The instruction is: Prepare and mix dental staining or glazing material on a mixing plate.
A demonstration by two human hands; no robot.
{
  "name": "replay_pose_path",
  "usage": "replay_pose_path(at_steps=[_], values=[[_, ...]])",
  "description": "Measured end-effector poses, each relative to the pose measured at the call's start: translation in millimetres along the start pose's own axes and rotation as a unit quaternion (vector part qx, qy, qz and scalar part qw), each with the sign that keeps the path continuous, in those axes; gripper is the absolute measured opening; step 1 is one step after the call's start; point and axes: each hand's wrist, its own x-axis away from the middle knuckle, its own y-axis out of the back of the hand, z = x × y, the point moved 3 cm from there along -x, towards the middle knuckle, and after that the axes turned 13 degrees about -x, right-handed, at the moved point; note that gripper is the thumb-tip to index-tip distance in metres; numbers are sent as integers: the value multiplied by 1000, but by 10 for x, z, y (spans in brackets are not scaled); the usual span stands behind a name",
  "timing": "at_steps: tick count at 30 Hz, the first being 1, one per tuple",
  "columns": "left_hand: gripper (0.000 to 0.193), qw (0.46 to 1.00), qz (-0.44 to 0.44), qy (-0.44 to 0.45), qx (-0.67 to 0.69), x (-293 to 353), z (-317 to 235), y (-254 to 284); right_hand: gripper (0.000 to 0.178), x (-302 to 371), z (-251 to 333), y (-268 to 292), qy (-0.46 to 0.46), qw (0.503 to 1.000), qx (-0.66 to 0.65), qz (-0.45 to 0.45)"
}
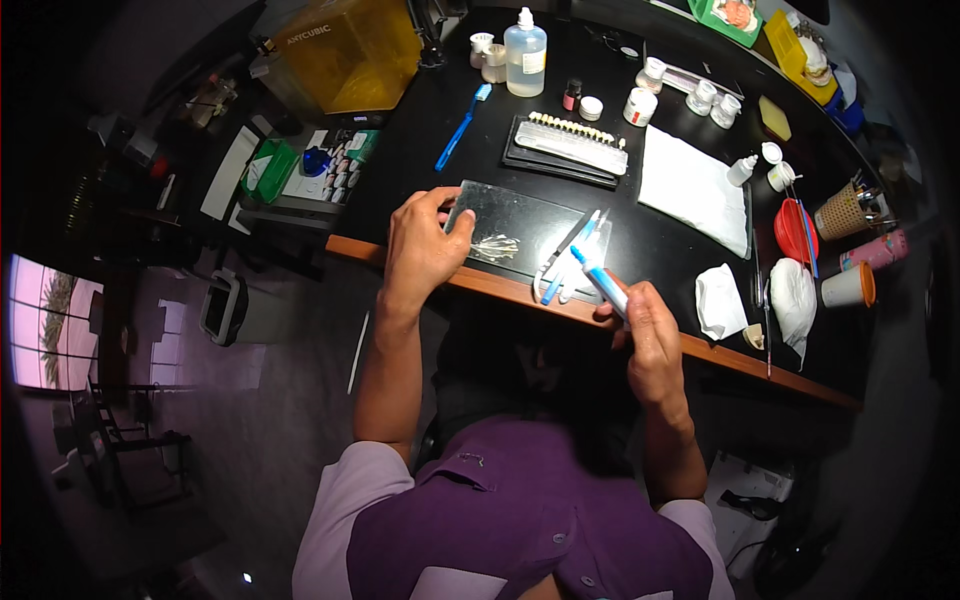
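Note:
My left hand [428, 240] is closed on the left edge of a clear glass slab [535, 215], thumb on top and fingers curled at its far corner. Whitish smears [495, 246] mark the slab near its front edge. In my right hand [652, 345] is a blue and white tube [606, 284], tilted so its blue tip points up and left. That tip is close to several slim tools lying over the slab's right end, among them a dark-bladed spatula [568, 242] and a blue-handled tool [553, 287]. Whether the tip touches them I cannot tell.
Behind the slab lie a tooth shade guide [570, 145], a blue toothbrush [462, 130] and a clear bottle [526, 60]. To the right are a white paper towel [695, 190], small jars, a red bowl [795, 230] and a crumpled tissue [718, 302]. A wooden edge [700, 350] borders the table.

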Motion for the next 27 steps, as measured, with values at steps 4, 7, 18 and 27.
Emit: replay_pose_path(at_steps=[4,7,18,27], values=[[35,999,-2,35,6,-38,234,154,43,-135,-9,-247,-4,999,16,32],[34,997,-14,65,-25,-26,356,305,39,-221,-15,-419,-12,998,25,54],[39,991,-51,122,-23,-225,1046,469,35,-624,100,-1039,-1,987,87,136],[36,989,-75,123,-35,-389,1093,391,40,-1026,36,-1090,11,987,124,102]])
